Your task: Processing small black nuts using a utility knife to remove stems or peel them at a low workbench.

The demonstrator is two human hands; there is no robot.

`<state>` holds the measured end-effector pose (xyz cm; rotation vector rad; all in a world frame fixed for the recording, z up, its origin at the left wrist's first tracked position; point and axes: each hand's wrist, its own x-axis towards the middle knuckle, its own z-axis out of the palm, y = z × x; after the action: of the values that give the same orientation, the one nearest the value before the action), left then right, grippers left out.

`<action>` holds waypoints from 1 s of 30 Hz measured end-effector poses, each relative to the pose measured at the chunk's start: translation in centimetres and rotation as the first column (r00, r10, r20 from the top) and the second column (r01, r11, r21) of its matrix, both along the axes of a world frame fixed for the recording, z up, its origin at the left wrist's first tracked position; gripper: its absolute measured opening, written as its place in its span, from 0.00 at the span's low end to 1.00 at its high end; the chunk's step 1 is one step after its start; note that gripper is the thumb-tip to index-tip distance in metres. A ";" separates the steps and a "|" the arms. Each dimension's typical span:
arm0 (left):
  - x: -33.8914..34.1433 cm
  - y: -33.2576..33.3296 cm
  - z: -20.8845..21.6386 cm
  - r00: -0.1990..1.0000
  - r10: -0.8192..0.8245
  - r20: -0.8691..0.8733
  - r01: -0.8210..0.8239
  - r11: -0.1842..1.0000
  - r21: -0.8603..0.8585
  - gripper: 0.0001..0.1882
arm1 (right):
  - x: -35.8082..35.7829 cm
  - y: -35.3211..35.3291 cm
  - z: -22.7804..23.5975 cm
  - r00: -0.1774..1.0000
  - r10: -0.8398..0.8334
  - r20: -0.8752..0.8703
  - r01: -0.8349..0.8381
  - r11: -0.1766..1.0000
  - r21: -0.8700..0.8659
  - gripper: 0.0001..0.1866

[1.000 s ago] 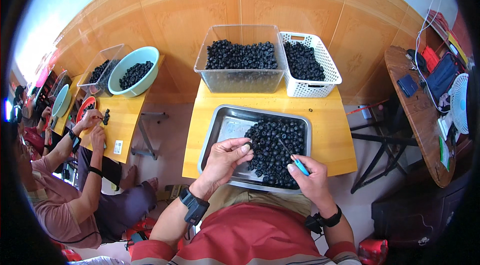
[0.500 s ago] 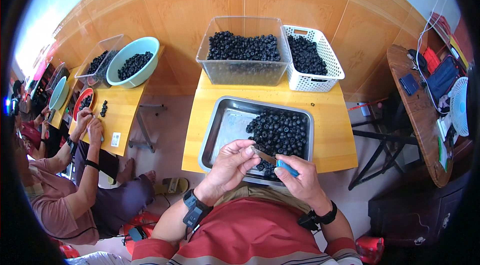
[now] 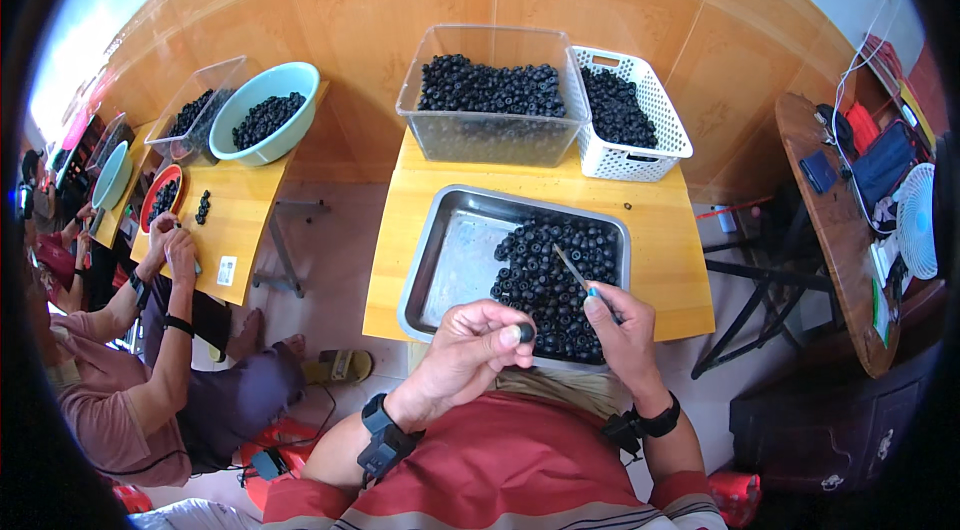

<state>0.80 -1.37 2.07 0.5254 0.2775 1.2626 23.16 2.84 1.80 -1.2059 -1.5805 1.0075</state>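
My left hand (image 3: 470, 345) is closed in front of the tray, pinching one small dark round piece (image 3: 526, 332) between thumb and fingertips. To its right, my right hand (image 3: 622, 335) grips a small knife (image 3: 571, 267) with a thin blade and a blue handle. The blade points up and away over the pile, apart from the held piece. Below both hands lies a shallow metal tray (image 3: 445, 265); a heap of black round pieces (image 3: 550, 280), many with a ring-shaped mark, covers its right part.
A clear plastic bin (image 3: 490, 140) and a white perforated basket (image 3: 640, 165), both holding black pieces, stand behind the tray on the yellow table (image 3: 385, 305). At left, another person (image 3: 130, 370) works beside a pale green basin (image 3: 300, 130). A brown table (image 3: 840, 260) stands right.
My hands have moved apart. The knife, earlier against the left fingertips, has swung away and now points over the pile; the piece in my left hand has come into view.
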 end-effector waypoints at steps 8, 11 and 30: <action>-0.3 0.4 -1.0 1.000 -0.004 -0.008 0.003 0.995 -0.099 0.07 | -3.1 -0.9 3.2 0.952 0.306 0.000 -0.305 0.951 0.056 0.20; -0.3 0.3 -1.4 0.999 -0.033 -0.025 0.030 0.993 -0.118 0.07 | -3.9 -1.1 3.6 0.931 0.358 -0.066 -0.356 0.934 0.039 0.19; -0.5 -1.4 -2.9 0.821 0.138 -0.554 -0.173 0.985 -0.011 0.05 | -1.1 11.5 5.2 0.967 -0.248 0.050 0.220 0.922 0.317 0.17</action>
<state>0.31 -2.76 -0.84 0.8268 0.8614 1.2327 22.07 14.38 6.97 -1.1968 -1.5497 0.5341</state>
